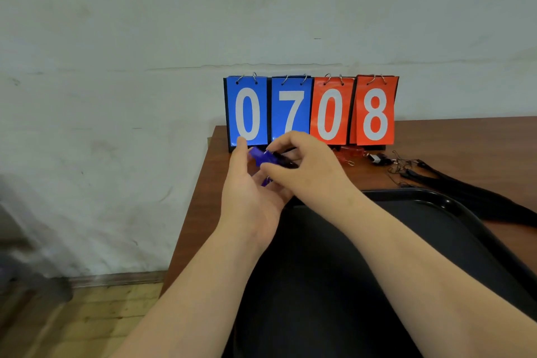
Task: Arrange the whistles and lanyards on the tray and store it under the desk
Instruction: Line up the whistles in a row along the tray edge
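A blue whistle (pixel 263 157) is held above the desk's left end, in front of the scoreboard. My left hand (pixel 250 197) cups it from below, thumb raised beside it. My right hand (pixel 305 166) pinches the whistle from the right with curled fingers. The black tray (pixel 436 203) lies on the desk under my forearms. A red whistle (pixel 347 152) lies by the scoreboard's foot. Black lanyards (pixel 465 189) with clips stretch across the desk to the right of the tray.
A flip scoreboard (pixel 311 110) reading 07 and 08 stands at the back of the brown desk (pixel 465 139) against a pale wall. A small black and white item (pixel 377 158) lies near the lanyard clips. Wooden floor (pixel 101 314) shows left of the desk.
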Demonstrator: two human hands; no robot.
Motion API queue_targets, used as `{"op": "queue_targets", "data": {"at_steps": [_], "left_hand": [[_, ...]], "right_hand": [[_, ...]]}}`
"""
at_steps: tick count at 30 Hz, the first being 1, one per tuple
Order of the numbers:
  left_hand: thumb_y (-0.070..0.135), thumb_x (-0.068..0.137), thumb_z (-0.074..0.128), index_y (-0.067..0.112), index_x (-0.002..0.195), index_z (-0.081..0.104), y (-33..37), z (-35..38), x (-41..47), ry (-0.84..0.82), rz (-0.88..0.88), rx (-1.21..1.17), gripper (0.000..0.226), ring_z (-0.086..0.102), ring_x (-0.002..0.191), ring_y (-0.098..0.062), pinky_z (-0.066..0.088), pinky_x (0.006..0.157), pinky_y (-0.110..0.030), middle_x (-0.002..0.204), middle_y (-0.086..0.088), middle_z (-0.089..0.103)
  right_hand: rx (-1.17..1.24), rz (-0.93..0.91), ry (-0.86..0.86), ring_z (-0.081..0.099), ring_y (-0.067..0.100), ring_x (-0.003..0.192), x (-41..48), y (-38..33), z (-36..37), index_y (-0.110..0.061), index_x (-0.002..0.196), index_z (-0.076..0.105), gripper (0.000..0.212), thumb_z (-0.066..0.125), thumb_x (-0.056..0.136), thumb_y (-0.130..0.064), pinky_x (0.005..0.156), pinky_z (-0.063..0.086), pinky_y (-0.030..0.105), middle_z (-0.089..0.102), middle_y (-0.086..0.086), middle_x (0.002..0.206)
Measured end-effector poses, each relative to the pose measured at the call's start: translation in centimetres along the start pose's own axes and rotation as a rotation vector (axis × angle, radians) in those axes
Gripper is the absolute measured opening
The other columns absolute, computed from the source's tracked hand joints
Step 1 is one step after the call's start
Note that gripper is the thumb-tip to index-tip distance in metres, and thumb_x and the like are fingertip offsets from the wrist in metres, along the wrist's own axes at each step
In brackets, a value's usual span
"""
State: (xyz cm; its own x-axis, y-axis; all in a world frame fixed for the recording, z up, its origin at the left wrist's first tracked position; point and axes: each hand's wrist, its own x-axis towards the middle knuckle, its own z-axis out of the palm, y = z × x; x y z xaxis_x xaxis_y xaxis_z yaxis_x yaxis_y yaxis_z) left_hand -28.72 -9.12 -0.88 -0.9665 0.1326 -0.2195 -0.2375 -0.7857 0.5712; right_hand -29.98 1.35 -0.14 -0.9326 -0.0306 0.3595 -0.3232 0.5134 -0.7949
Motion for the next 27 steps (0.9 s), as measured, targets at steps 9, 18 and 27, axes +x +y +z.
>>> {"op": "queue_targets", "data": {"at_steps": [9, 18, 27], "left_hand": [[0.018, 0.101, 0.052, 0.012, 0.116, 0.058, 0.6, -0.3, 0.3, 0.221, 0.07, -0.034, 0.017, 0.07, 0.096, -0.029, 0.063, 0.07, -0.04, 0.115, -0.014, 0.063], [0.018, 0.101, 0.048, 0.012, 0.132, 0.051, 2.1, -1.5, 1.0, 0.368, 0.288, -0.026, 0.032, 0.074, 0.061, -0.014, 0.041, 0.04, -0.017, 0.107, -0.01, 0.07], [0.018, 0.102, 0.048, 0.016, 0.127, 0.049, 2.0, -1.2, 0.6, 0.363, 0.294, 0.003, 0.025, 0.075, 0.063, -0.019, 0.046, 0.042, -0.019, 0.1, -0.009, 0.07]], "right_hand": [[-0.009, -0.107, -0.104, 0.057, -0.004, 0.102, -0.3, -0.1, 0.6, -0.031, 0.11, 0.063, 0.023, 0.069, 0.088, -0.033, 0.077, 0.048, 0.006, 0.06, -0.021, 0.107], [-0.477, -0.093, -0.147, 0.041, 0.011, 0.13, 0.6, 3.6, 0.6, -0.032, 0.132, 0.055, 0.037, 0.057, 0.096, -0.025, 0.11, 0.036, 0.031, 0.045, -0.01, 0.139], [-0.697, -0.116, -0.517, 0.007, 0.019, 0.151, 0.7, 2.7, 1.3, -0.046, 0.148, 0.029, 0.043, 0.031, 0.105, -0.037, 0.121, -0.003, 0.052, 0.023, -0.017, 0.16]]}}
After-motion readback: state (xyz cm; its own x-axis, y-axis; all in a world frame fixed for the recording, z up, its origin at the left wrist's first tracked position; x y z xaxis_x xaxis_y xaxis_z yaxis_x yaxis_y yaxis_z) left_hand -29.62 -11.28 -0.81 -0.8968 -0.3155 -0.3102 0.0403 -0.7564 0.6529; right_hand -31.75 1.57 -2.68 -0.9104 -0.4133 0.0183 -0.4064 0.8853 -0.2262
